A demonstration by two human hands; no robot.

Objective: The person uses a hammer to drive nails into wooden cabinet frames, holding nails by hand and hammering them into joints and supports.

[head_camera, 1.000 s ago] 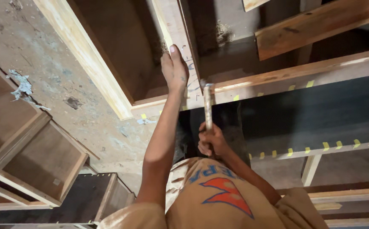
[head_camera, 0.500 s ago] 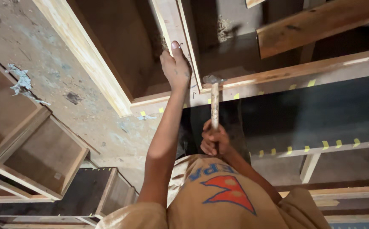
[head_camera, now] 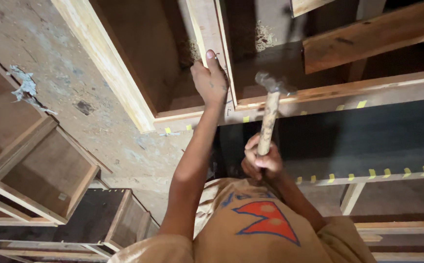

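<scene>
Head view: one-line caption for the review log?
Left hand steadies a wooden divider; right hand holds a hammer.

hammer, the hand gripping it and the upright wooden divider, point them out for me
hammer [head_camera: 269, 117], head view, on the middle of its wooden handle
right hand [head_camera: 260, 161], head view, on the knuckles wrapped round the handle's lower end
upright wooden divider [head_camera: 207, 29], head view, on its pale front edge above the left hand [head_camera: 211, 83]
</scene>
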